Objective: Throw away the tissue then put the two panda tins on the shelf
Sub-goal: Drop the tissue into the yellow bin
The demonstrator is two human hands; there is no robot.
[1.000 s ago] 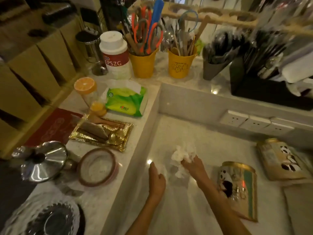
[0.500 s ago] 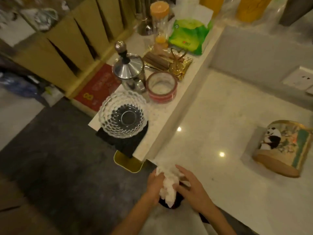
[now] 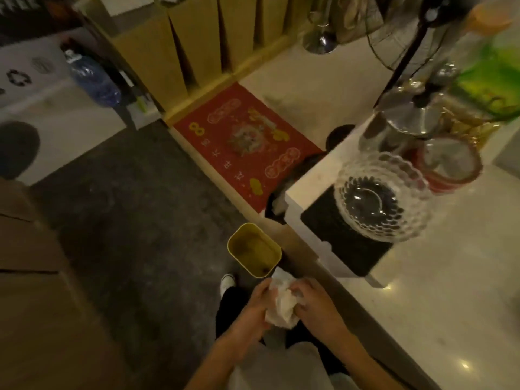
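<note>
Tissue: the white tissue (image 3: 281, 302) was bunched between both hands, low in front of the body and just short of the yellow bin (image 3: 254, 249); a second before, it lay on the counter (image 3: 439, 291) under the fingers.
Left hand: the left hand (image 3: 253, 308) was curled against the tissue's left side, fingers closed on it.
Right hand: the right hand (image 3: 312, 302) was pressed against the tissue's right side, fingers wrapped over the wad, so the two hands squeezed it together.
Bin: the yellow bin stood open on the dark floor (image 3: 126, 220), beside the counter's corner and just beyond the hands; it looked nearly empty inside.
What changed: the tissue had been lifted off the counter and carried down toward the floor, and the view had swung from the counter to the bin.
Meaning for the task: the throwing-away step seemed almost done; the tissue probably only needed moving forward over the bin's mouth and letting go.
Panda tins: neither tin was in view now, so the shelf step looked not yet started.
Nearby: a glass bowl (image 3: 382, 195) sat on the counter's corner, well clear of the hands.
</note>
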